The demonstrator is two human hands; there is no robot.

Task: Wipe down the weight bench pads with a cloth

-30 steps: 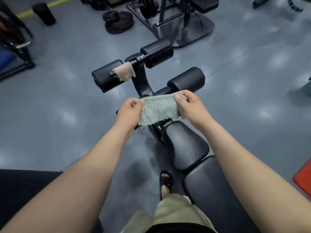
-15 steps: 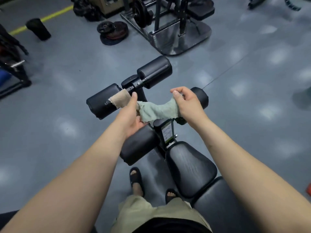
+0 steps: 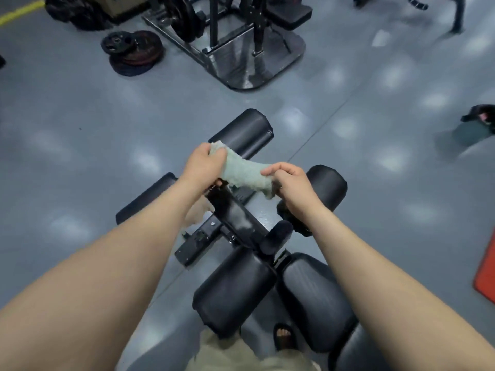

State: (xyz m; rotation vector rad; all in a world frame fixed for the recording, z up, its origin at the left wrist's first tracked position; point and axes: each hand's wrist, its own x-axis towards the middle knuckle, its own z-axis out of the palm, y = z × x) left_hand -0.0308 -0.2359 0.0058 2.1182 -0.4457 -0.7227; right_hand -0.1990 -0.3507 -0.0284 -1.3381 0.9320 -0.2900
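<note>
Since the earlier frames, both hands have been carried forward over the bench's upright post, and the left end of the cloth has been taken farther away than the right. The pale green cloth is held clear of every pad, stretched as a short band between the hands. Its far end is gripped in the curled fingers of the left hand. Its near end is pinched between thumb and fingers of the right hand, with a small tail hanging below. The cloth's long axis is thus set on a diagonal, from far left to near right.

The far roller pad lies just beyond the left hand and is partly covered by it. The right roller pad lies just beside the right hand, on its outer side. The left roller pad, near roller pad and seat pad lie nearer the body. A beige rag is seen partly hidden under the left forearm.

It is judged that wiping has not yet been resumed. Whichever roller is chosen, the nearer hand would have to bring the cloth down across it.
</note>
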